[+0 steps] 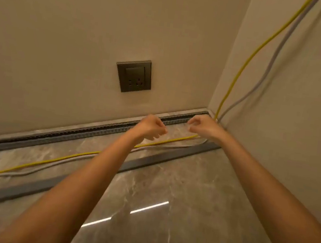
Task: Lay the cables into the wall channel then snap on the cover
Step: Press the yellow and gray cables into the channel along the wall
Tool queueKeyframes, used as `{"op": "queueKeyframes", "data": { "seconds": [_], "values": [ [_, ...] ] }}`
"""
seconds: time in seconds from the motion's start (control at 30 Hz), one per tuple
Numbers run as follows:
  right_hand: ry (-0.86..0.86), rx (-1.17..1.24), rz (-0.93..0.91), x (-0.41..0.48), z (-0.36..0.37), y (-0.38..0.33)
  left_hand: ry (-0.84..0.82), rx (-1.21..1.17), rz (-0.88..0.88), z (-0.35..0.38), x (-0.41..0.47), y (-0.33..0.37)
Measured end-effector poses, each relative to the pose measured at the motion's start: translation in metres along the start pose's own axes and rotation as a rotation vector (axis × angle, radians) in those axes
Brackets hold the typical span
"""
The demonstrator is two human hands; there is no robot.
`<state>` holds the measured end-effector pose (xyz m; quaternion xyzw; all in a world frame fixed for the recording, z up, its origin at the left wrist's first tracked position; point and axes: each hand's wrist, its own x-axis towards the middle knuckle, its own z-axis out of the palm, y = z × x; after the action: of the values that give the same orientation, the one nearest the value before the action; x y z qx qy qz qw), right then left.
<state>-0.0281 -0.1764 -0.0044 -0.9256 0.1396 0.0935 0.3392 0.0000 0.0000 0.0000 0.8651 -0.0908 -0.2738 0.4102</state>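
Two bare forearms are extended from the lower edge of the view over a glossy marbled floor (167, 183). A long grey cover strip (150, 161) is laid flat on the floor, nearer than both hands, running diagonally from lower left toward the corner.

Just beyond the strip, a yellow cable (48, 162) and a grey cable (32, 171) are seen lying loose on the floor, side by side, passing under the left wrist and on toward the right hand. Neither is in the channel along this stretch.

The left hand (150, 127) is held above the cables with fingers (158, 135) curled loosely; whether anything is pinched cannot be told. The right hand (205, 127), near the corner, has its fingers (192, 125) bent inward; what is gripped, if anything, cannot be told.

Just behind both hands, the open channel (84, 131) is fixed along the foot of the wall. Above it a dark socket (134, 75) is mounted. Right of the right hand, both cables climb the side wall.
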Motion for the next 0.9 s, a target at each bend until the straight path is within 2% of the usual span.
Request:
{"op": "queueKeyframes", "data": {
  "seconds": [0.1,0.27,0.37,0.47,0.6,0.77,0.9],
  "values": [
    [-0.007,-0.12,0.014,0.006,0.002,0.012,0.026,0.174,-0.003,0.017,0.018,-0.004],
    [-0.044,-0.31,-0.093,0.018,0.015,0.026,0.035,0.441,0.029,0.035,0.038,-0.019],
    [-0.083,-0.591,-0.151,0.025,0.02,0.029,0.027,0.527,0.053,0.037,0.048,-0.029],
    [-0.125,-0.799,-0.191,0.034,0.017,0.03,-0.069,0.512,0.057,0.034,0.051,-0.031],
    [-0.223,-0.884,-0.238,0.048,0.001,0.036,-0.113,0.322,0.075,0.022,0.057,-0.029],
    [-0.208,-1.025,-0.363,0.063,-0.018,0.042,0.078,0.182,0.106,0.003,0.066,-0.035],
    [-0.205,-1.062,-0.377,0.076,-0.043,0.044,0.219,0.093,0.135,-0.019,0.079,-0.026]
  ]
}}
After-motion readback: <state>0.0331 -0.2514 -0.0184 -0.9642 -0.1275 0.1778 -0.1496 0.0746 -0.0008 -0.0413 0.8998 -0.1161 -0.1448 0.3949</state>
